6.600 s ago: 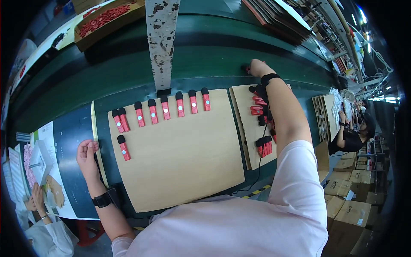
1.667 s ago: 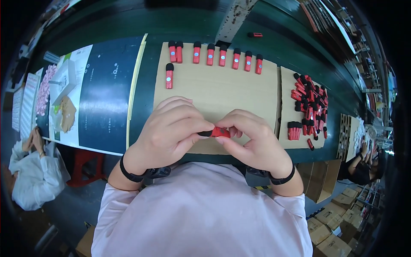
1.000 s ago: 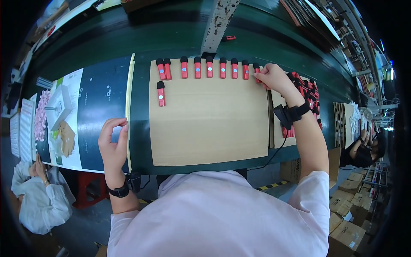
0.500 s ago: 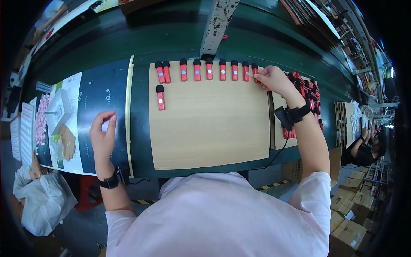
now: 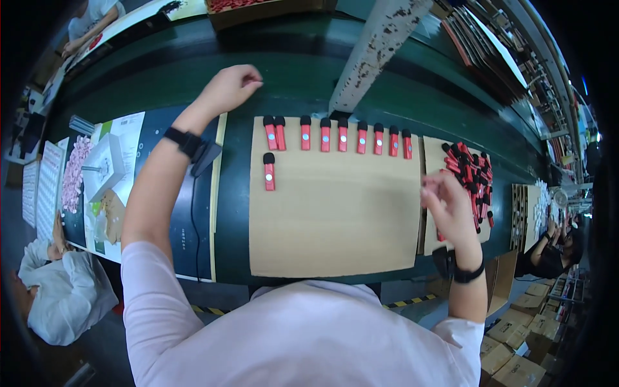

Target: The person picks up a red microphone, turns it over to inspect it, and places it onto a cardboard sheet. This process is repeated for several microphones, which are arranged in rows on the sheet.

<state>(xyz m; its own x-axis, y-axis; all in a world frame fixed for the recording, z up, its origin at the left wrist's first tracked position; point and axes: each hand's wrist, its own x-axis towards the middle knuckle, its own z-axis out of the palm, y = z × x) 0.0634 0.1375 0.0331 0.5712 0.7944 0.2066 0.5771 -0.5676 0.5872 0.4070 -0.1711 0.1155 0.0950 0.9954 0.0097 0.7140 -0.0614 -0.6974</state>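
Observation:
Small red microphones with black foam tops lie in a row along the far edge of a cardboard sheet. One more microphone sits below the row's left end. My left hand is over the green tabletop, beyond the sheet's far left corner; its fingers are bent, thumb and fingertips apart, with nothing visible in them. Over the right edge of the sheet is my right hand, fingers bent and thumb apart, no held thing showing. Beside it, a heap of the same microphones covers a second cardboard piece.
A painted metal post rises behind the row. To the left are a white tray, pink pieces and a dark mat. A box of red parts stands at the back. Other people work at both sides.
My right hand has let go of the row's rightmost microphone and come nearer, beside the heap. My left hand has reached far forward. The whole view has shifted.

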